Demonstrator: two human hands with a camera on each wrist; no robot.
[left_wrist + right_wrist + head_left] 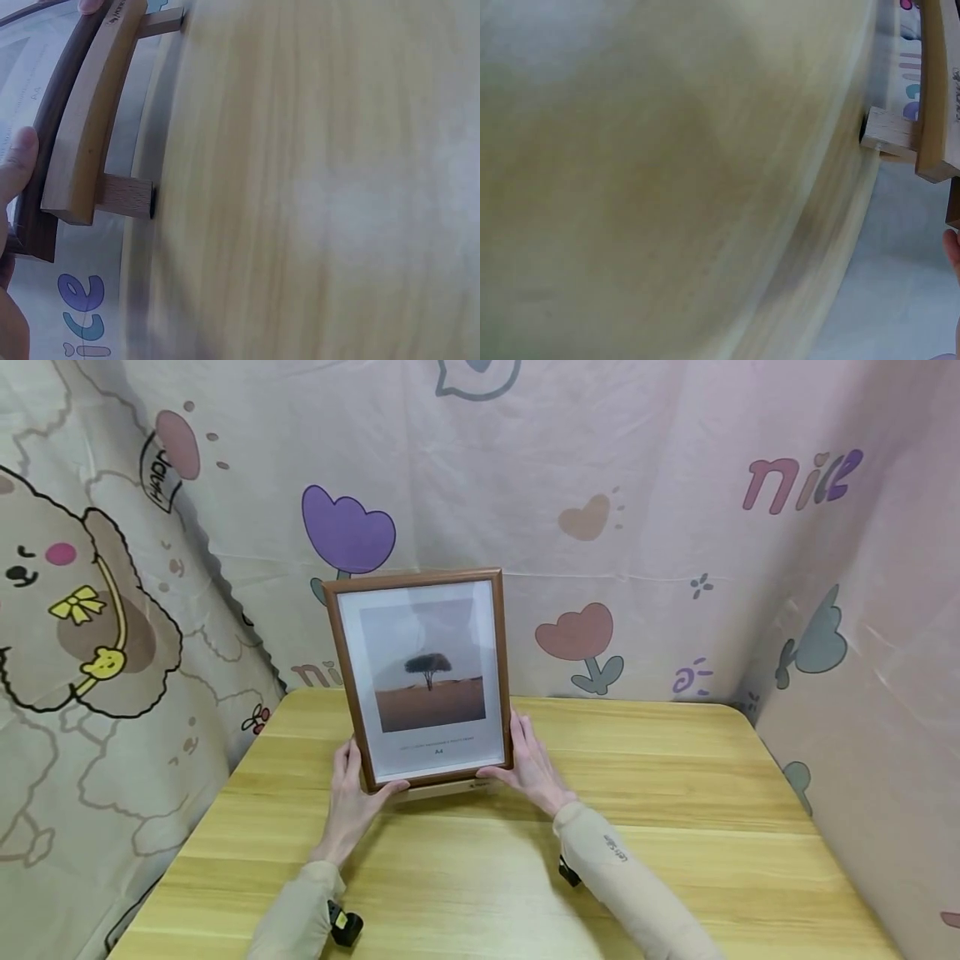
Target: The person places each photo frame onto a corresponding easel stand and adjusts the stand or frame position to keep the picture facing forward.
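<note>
A brown wooden picture frame (506, 660) stands tilted near the back of the table, its print showing a lone tree under a grey sky. My left hand (351, 802) grips its lower left corner, thumb along the bottom edge of the front. At the lower right corner my right hand (534, 770) holds it the same way, fingers up the side. Just under the frame shows a pale wooden stand (435, 790); in the left wrist view the stand (94, 112) has a thick bar and short legs, close along the frame's bottom edge. The right wrist view catches the stand's end (934, 112).
The light wood-grain table (675, 777) spreads in front and to both sides. Behind it hangs a printed cloth (465, 468) with flowers and lettering, and more cloth (195, 760) closes in the left side. Black wrist cameras (345, 925) sit at the sleeves.
</note>
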